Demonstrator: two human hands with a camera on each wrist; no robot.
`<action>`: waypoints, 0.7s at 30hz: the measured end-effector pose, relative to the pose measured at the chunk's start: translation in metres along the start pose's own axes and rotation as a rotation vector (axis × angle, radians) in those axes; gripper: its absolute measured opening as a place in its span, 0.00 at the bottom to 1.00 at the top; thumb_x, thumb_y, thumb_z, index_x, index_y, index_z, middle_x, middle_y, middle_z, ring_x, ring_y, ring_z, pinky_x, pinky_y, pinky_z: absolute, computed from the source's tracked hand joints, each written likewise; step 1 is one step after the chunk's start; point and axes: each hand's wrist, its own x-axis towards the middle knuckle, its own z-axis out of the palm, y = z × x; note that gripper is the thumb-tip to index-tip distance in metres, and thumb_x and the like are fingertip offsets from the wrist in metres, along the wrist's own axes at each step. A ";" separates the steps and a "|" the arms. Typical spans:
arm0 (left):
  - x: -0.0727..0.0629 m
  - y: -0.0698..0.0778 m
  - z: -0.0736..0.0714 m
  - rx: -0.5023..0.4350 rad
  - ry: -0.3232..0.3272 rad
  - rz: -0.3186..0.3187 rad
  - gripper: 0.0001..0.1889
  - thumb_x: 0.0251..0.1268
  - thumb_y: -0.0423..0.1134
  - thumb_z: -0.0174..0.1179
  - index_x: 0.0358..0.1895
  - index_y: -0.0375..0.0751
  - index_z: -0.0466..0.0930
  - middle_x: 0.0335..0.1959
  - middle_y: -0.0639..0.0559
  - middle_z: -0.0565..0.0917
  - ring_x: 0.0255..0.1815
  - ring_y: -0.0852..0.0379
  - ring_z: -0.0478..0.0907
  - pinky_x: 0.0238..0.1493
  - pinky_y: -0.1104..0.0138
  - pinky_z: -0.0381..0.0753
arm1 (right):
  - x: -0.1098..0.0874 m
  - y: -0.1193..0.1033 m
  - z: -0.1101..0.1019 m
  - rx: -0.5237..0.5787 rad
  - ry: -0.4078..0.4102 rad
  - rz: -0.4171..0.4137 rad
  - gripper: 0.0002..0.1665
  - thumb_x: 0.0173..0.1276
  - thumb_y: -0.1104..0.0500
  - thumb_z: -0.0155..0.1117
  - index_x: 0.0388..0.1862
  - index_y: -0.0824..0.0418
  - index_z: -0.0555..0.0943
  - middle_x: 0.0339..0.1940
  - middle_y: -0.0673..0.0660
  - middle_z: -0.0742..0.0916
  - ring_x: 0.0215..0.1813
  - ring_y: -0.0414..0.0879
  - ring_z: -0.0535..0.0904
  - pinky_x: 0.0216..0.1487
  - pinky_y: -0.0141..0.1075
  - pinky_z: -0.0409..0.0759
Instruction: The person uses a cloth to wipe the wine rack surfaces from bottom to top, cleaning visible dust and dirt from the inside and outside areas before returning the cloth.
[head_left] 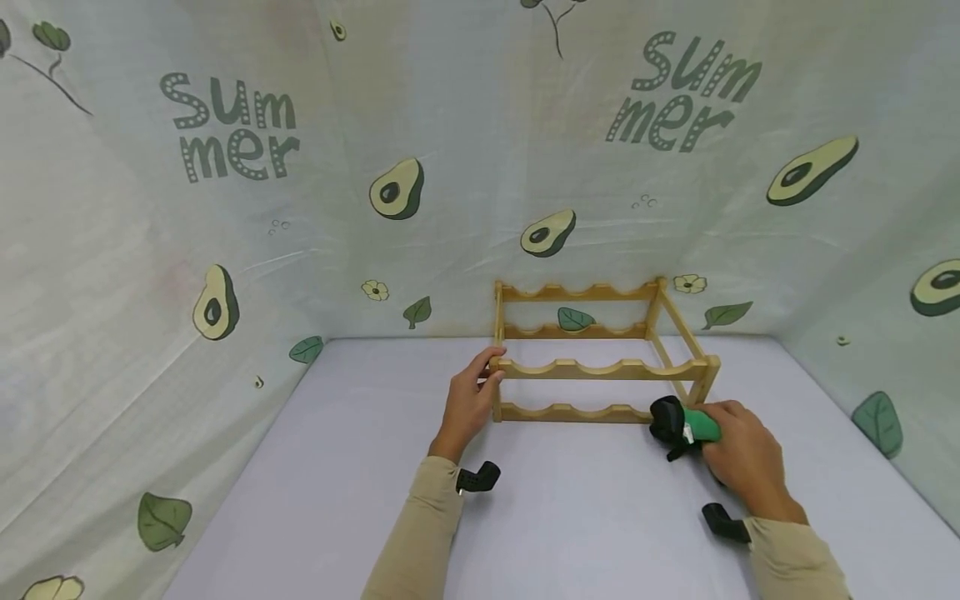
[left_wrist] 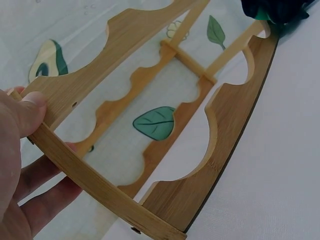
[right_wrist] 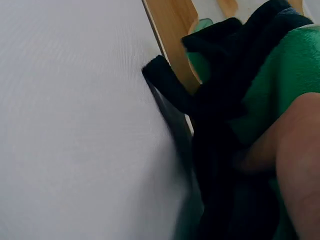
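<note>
A wooden wine rack (head_left: 600, 368) with scalloped rails stands at the far side of the table. My left hand (head_left: 468, 408) grips its front left upright, thumb on the near side and fingers behind, as the left wrist view shows. In my right hand (head_left: 746, 450) is a green and black soft item (head_left: 701, 425) with a dark strap, held at the rack's front right corner. The right wrist view shows the green fabric (right_wrist: 285, 75) and black strap (right_wrist: 167, 82) close up; its exact kind is unclear. Most of the right fingers are hidden.
The white table (head_left: 585, 508) reaches back to a hanging cloth (head_left: 465, 150) printed with avocados and leaves, close behind the rack. Cloth also hangs along the left and right sides. Black wrist mounts (head_left: 480, 477) are strapped to both forearms.
</note>
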 end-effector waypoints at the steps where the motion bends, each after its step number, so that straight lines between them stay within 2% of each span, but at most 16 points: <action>1: 0.000 0.000 0.000 -0.002 -0.001 0.004 0.18 0.75 0.40 0.59 0.65 0.51 0.76 0.58 0.54 0.82 0.48 0.55 0.82 0.48 0.62 0.84 | 0.000 0.000 0.001 0.014 0.048 -0.016 0.27 0.44 0.74 0.63 0.48 0.63 0.85 0.46 0.68 0.82 0.46 0.66 0.77 0.40 0.63 0.74; 7: 0.000 -0.002 0.002 0.007 0.008 0.011 0.18 0.75 0.39 0.58 0.64 0.48 0.76 0.59 0.56 0.82 0.48 0.56 0.82 0.48 0.63 0.84 | 0.003 0.002 0.005 0.133 0.313 -0.092 0.30 0.39 0.77 0.61 0.46 0.63 0.85 0.45 0.65 0.82 0.48 0.65 0.76 0.43 0.58 0.72; 10: 0.001 -0.003 0.003 0.021 0.013 0.013 0.18 0.75 0.39 0.58 0.64 0.48 0.77 0.58 0.56 0.83 0.49 0.58 0.82 0.48 0.64 0.83 | 0.007 0.002 0.007 0.216 0.418 -0.102 0.29 0.42 0.78 0.59 0.47 0.66 0.84 0.47 0.66 0.83 0.49 0.64 0.76 0.53 0.43 0.73; 13: 0.002 -0.002 0.003 0.031 0.028 0.037 0.18 0.74 0.37 0.59 0.64 0.48 0.77 0.58 0.53 0.83 0.49 0.56 0.83 0.48 0.64 0.84 | 0.012 0.000 0.006 0.313 0.521 -0.098 0.25 0.47 0.79 0.61 0.48 0.71 0.83 0.46 0.69 0.83 0.51 0.56 0.78 0.59 0.26 0.67; 14: 0.002 -0.002 0.003 0.030 0.034 0.042 0.18 0.74 0.37 0.59 0.64 0.48 0.77 0.59 0.52 0.83 0.49 0.56 0.83 0.48 0.63 0.84 | 0.014 -0.001 0.006 0.337 0.550 -0.082 0.23 0.50 0.79 0.63 0.48 0.72 0.82 0.46 0.69 0.83 0.52 0.50 0.78 0.59 0.21 0.64; 17: 0.002 -0.001 0.003 0.026 0.038 0.045 0.18 0.74 0.37 0.59 0.64 0.51 0.76 0.60 0.53 0.82 0.50 0.55 0.82 0.49 0.63 0.84 | 0.019 -0.006 0.005 0.402 0.639 0.015 0.20 0.52 0.76 0.69 0.47 0.74 0.81 0.43 0.66 0.85 0.51 0.30 0.75 0.56 0.20 0.65; 19: 0.001 -0.002 0.003 0.026 0.032 0.039 0.18 0.75 0.37 0.59 0.65 0.52 0.76 0.61 0.54 0.81 0.50 0.56 0.82 0.50 0.63 0.83 | 0.019 -0.008 0.004 0.419 0.661 0.107 0.19 0.54 0.72 0.71 0.46 0.75 0.80 0.40 0.57 0.85 0.50 0.21 0.71 0.53 0.19 0.66; 21: 0.000 -0.002 0.003 0.035 0.026 0.034 0.18 0.75 0.38 0.59 0.65 0.52 0.76 0.61 0.56 0.81 0.50 0.56 0.82 0.50 0.64 0.83 | 0.018 -0.011 0.004 0.443 0.662 0.193 0.20 0.55 0.70 0.73 0.46 0.74 0.80 0.40 0.49 0.85 0.48 0.19 0.70 0.50 0.19 0.66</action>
